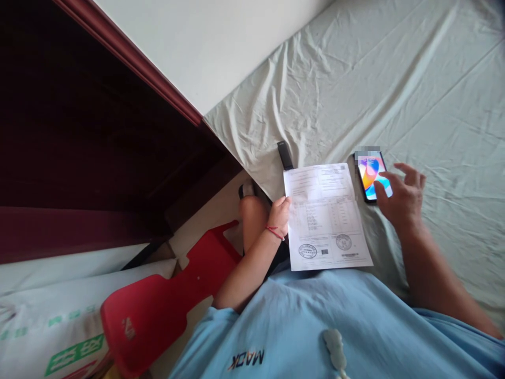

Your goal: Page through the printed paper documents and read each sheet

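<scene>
My left hand, with a red string on its wrist, grips the left edge of a printed sheet of paper. The sheet bears several lines of text and two round stamps near its bottom edge. To the right a smartphone lies on the bedsheet with its screen lit in bright colours. Over the phone's right side is my right hand, fingers apart and holding nothing. Whether a fingertip touches the screen I cannot tell. Just beyond the paper's top left corner lies a small black object.
A wrinkled pale bedsheet spreads ahead and to the right, meeting a white wall. Dark red wooden furniture stands at the left. Below it are a red plastic chair and white printed sacks.
</scene>
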`<action>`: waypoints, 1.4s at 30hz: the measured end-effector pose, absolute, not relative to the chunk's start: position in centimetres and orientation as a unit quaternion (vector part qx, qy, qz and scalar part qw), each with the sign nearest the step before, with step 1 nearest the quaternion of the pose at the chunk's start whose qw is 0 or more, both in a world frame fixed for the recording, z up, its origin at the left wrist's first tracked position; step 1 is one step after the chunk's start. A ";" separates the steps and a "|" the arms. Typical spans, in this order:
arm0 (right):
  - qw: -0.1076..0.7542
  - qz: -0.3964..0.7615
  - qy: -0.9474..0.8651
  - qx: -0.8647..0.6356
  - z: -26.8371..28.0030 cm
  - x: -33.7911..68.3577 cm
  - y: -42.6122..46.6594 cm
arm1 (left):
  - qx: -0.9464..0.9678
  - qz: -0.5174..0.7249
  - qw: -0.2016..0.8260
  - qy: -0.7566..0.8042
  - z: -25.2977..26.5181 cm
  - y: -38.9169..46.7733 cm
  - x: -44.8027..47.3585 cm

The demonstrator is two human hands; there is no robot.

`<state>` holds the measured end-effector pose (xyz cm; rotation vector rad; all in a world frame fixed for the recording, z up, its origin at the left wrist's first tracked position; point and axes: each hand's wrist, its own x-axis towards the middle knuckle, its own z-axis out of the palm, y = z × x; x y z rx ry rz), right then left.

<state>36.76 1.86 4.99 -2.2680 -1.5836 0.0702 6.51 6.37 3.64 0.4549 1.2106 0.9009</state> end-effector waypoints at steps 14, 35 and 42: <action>0.144 -0.037 -0.582 -0.799 3.9 37.5 2.0 | 0.194 0.408 0.704 0.548 3.4 6.2 6.5; 0.415 -0.188 -0.532 -0.714 -0.5 40.2 3.3 | 0.211 0.412 0.701 0.542 3.6 6.2 6.3; 0.401 -0.169 -0.600 -0.671 -0.6 40.4 3.2 | 0.233 0.451 0.667 0.545 3.2 5.4 6.3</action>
